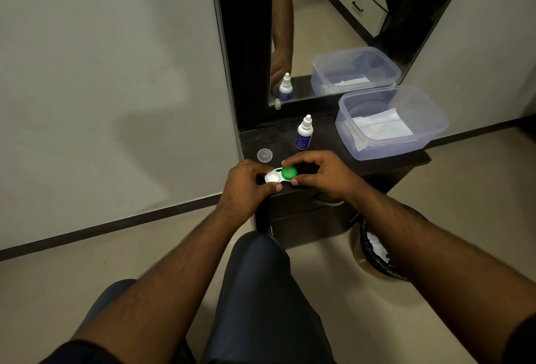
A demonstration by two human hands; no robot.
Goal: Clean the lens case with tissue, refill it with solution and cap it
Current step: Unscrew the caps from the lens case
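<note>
A white lens case (273,178) is held over the near edge of the dark table (327,146). Its left well is uncapped and shows white. A green cap (289,173) sits on its right well. My left hand (246,186) grips the left end of the case. My right hand (322,173) has thumb and fingers pinched around the green cap. A small clear cap (265,155) lies on the table just behind my left hand. The solution bottle (304,132), white with a blue label and closed nozzle, stands upright behind the case.
A clear plastic box (391,123) holding white tissue sits at the table's right. A mirror (333,27) stands at the back. A black bin (377,247) with white tissue inside stands on the floor to the right. My knees are below the table edge.
</note>
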